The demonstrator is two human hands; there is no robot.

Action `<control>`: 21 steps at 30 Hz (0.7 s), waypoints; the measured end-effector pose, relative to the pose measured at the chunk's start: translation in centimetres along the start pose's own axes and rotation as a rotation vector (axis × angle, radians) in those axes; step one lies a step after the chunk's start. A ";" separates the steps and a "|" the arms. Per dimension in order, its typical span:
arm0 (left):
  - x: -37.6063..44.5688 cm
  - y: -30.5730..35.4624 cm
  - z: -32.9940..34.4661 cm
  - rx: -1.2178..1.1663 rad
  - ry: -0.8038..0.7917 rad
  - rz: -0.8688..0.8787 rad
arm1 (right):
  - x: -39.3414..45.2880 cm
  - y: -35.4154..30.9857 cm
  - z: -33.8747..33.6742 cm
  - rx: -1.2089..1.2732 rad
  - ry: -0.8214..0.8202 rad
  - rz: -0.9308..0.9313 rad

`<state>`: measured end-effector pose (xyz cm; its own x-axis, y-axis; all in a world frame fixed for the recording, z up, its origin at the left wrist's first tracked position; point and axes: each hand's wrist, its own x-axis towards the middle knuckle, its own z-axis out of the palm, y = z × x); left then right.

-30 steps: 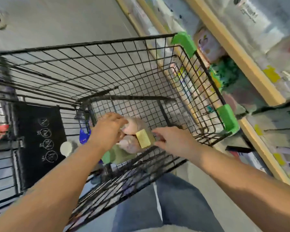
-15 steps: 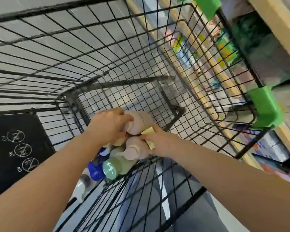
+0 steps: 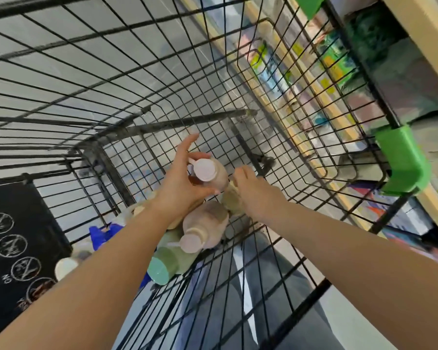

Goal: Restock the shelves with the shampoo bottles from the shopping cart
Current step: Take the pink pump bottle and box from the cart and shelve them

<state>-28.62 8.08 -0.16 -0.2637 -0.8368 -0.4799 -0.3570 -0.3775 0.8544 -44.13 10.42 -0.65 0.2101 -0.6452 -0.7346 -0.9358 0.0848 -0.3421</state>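
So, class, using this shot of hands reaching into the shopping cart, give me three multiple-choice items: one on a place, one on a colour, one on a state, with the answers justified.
1. Where does the green bottle lie?
A. on a shelf
B. in the cart, nearer the camera than the lying pink bottle
C. on the floor outside the cart

2. What colour are the corner guards on the cart rim?
A. red
B. green
C. white

3. What is the left hand doing?
A. gripping a pink bottle
B. resting flat on the cart rim
C. hanging idle

Answers:
1 B: it lies on the wire floor of the cart, just below the lying pink bottle.
2 B: both guards are bright green.
3 A: its thumb and fingers curl round the pink bottle, cap toward the camera.
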 end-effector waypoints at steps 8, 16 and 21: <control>1.7 -1.2 0.4 0.151 -0.001 -0.021 | 0.8 1.0 -0.6 0.187 -0.029 0.011; 3.0 -2.0 1.6 0.554 -0.211 0.104 | 0.4 2.1 -1.0 0.165 -0.126 0.132; 1.9 -0.9 2.2 0.444 0.041 0.105 | -1.7 1.9 -2.5 0.066 0.009 0.101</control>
<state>-30.81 7.72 -2.27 -0.2866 -0.8797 -0.3796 -0.6818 -0.0911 0.7258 -47.00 9.81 1.41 0.1124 -0.6374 -0.7623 -0.9314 0.1998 -0.3044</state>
